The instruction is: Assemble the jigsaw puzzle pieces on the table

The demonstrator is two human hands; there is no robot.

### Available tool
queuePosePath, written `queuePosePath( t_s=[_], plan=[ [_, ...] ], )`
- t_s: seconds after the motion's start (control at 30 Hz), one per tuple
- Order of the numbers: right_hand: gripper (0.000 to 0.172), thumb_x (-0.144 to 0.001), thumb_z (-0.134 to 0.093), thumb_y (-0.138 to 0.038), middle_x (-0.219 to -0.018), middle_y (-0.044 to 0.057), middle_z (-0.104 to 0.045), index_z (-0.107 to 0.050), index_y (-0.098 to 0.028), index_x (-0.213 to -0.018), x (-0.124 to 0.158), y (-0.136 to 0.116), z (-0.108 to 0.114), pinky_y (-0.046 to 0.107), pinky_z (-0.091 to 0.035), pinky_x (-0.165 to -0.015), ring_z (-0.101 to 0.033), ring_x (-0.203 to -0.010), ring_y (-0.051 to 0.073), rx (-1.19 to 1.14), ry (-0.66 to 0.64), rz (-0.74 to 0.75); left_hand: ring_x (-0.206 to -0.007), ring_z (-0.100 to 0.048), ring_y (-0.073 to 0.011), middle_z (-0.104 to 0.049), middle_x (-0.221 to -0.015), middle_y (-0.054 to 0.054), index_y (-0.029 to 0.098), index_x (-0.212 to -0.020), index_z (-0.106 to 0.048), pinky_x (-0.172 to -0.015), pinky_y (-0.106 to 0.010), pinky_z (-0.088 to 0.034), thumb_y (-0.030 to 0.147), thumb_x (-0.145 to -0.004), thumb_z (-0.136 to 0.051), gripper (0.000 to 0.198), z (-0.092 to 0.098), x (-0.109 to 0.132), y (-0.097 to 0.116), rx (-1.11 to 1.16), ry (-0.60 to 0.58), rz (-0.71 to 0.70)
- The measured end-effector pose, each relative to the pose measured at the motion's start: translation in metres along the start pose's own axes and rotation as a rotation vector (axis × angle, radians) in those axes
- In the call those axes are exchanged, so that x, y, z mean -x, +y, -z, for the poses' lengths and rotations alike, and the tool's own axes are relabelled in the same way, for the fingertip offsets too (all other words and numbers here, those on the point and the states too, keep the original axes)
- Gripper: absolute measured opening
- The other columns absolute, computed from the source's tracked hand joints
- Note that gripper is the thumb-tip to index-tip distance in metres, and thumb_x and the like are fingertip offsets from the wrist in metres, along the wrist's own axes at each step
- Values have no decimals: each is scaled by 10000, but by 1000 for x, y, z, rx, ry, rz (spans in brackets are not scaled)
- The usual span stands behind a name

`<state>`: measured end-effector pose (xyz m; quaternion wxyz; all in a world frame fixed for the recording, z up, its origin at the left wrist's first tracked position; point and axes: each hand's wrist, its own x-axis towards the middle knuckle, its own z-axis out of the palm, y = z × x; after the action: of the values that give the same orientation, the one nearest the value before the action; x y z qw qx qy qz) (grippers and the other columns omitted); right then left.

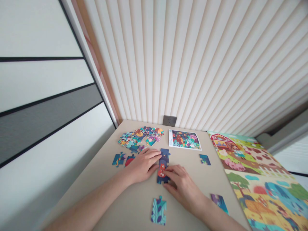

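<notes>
Two joined jigsaw puzzle pieces lie upright in a column at the table's middle. The upper puzzle piece (164,155) is dark blue; the lower puzzle piece (161,172) bears a red figure. My left hand (145,164) lies flat with fingers stretched, its fingertips at the left edge of the pair. Around the right side of the lower piece, my right hand (181,183) has its thumb and fingers closed, partly covering it. A red-patterned puzzle piece (129,160) is half hidden behind my left hand. Nearer me lies a teal leaf-patterned puzzle piece (158,211).
A heap of puzzle pieces (141,136) sits at the back left, beside a picture card (184,140). Single pieces lie at left (118,159), right (205,159) and by my right forearm (219,202). Illustrated farm and animal puzzles (255,179) cover the right side.
</notes>
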<state>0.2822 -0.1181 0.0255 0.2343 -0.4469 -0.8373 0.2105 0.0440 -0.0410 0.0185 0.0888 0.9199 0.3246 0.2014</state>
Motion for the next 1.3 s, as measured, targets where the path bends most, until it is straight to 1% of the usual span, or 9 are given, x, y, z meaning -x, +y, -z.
queuePosePath(
  t_s=[0.13, 0.3, 0.47, 0.6, 0.7, 0.87, 0.97, 1.1, 1.3],
  plan=[
    [334, -896, -741, -214, -1199, 64, -658, -693, -267, -1222, -2, 2, -1, 415, -489, -1017, -582, -1141, 254, 76, -8, 33, -1367, -526, -257, -611, -1432, -90, 229, -1423, -569, -1198, -485, -372, 235, -987, -560, 436, -2, 0, -1, -2, 0, 9],
    [267, -944, -674, -230, -1186, 74, -653, -679, -254, -1210, -5, -4, 2, 452, -492, -999, -577, -1133, 268, 212, -31, 52, -1379, -516, -250, -600, -1450, -89, 221, -1422, -568, -1214, -486, -341, 280, -1013, -530, 415, -3, 1, -2, 4, -20, 21],
    [267, -949, -665, -238, -1175, 74, -656, -664, -251, -1216, -7, -5, 2, 449, -501, -964, -587, -1102, 269, 319, -54, 72, -1380, -518, -269, -595, -1457, -98, 227, -1434, -561, -1209, -496, -340, 371, -1002, -566, 456, -2, 1, -1, 20, -21, 29],
    [247, -952, -664, -243, -1129, 73, -664, -671, -249, -1198, -7, -5, 1, 452, -495, -962, -595, -1092, 274, 373, -76, 86, -1400, -497, -268, -571, -1487, -89, 230, -1444, -551, -1219, -491, -327, 382, -985, -599, 486, -2, 2, -1, 31, -35, 51],
    [232, -959, -647, -226, -1112, 76, -666, -676, -237, -1189, -7, -7, 2, 442, -495, -965, -603, -1086, 268, 377, -92, 83, -1407, -491, -267, -564, -1495, -87, 237, -1447, -549, -1217, -487, -334, 388, -983, -604, 491, -3, 1, -2, 42, -38, 59],
    [326, -964, -651, -280, -1275, 88, -633, -638, -274, -1290, -5, -8, 21, 461, -459, -1032, -571, -1184, 274, 277, -73, 90, -1404, -497, -266, -575, -1484, -87, 244, -1445, -554, -1223, -490, -332, 394, -983, -608, 489, -4, 1, -2, 41, -33, 63],
    [302, -980, -637, -303, -1207, 62, -667, -643, -301, -1281, -3, -8, 35, 417, -478, -987, -608, -1104, 238, 187, -64, 62, -1395, -506, -267, -576, -1481, -86, 243, -1443, -555, -1227, -495, -331, 406, -983, -610, 492, -6, 2, -3, 29, -30, 60],
    [244, -993, -624, -306, -1161, 40, -691, -670, -306, -1232, 0, -8, 43, 376, -478, -971, -622, -1087, 212, 136, -135, 117, -1400, -502, -265, -570, -1490, -72, 253, -1440, -557, -1220, -500, -347, 389, -997, -587, 464, -8, 4, -4, 12, -35, 56],
    [210, -991, -609, -238, -1168, 76, -692, -706, -243, -1177, -3, 21, 43, 390, -489, -985, -626, -1101, 221, 251, -61, 47, -1375, -522, -274, -594, -1457, -103, 226, -1420, -583, -1193, -496, -394, 353, -992, -597, 446, -9, 1, -4, 7, 9, 39]
  ],
)
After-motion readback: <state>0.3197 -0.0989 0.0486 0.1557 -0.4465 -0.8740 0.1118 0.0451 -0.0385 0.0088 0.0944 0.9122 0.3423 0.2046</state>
